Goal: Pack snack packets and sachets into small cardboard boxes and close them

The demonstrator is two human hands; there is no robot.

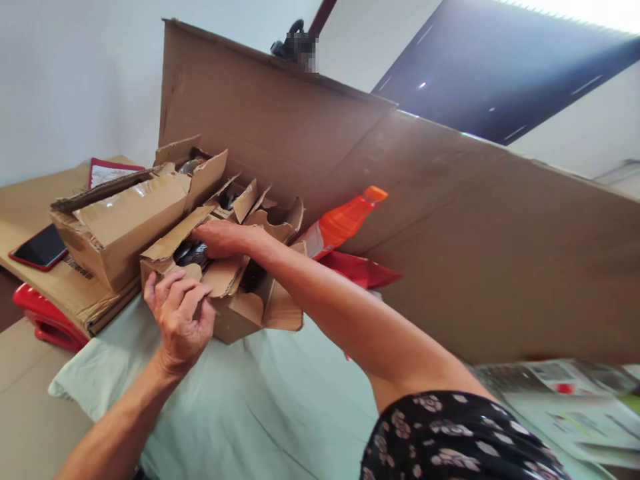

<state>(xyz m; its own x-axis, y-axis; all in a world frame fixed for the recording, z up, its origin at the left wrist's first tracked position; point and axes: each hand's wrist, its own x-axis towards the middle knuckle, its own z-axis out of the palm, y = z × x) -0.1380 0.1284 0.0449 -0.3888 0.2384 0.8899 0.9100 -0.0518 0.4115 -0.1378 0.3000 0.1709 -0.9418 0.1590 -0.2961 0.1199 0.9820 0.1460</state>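
Observation:
My left hand (181, 319) has its bent fingers on the near edge of an open cardboard box (235, 320), gripping its wall. Inside this box are cardboard dividers and dark, shiny wrapped items (193, 253). From the right, my right hand (224, 237) reaches down into the box beside those items, and its fingers are hidden behind a raised flap. Left of this box stands a longer open cardboard box (140, 213) with clear tape along its flap.
An orange bottle (345, 223) leans behind the box, above a red packet (360, 268). A phone (40, 248) lies on flattened cardboard (75, 293) at left, over a red plastic stool (50, 320). Pale green cloth (260, 400) spreads below. A large cardboard sheet (475, 233) stands behind.

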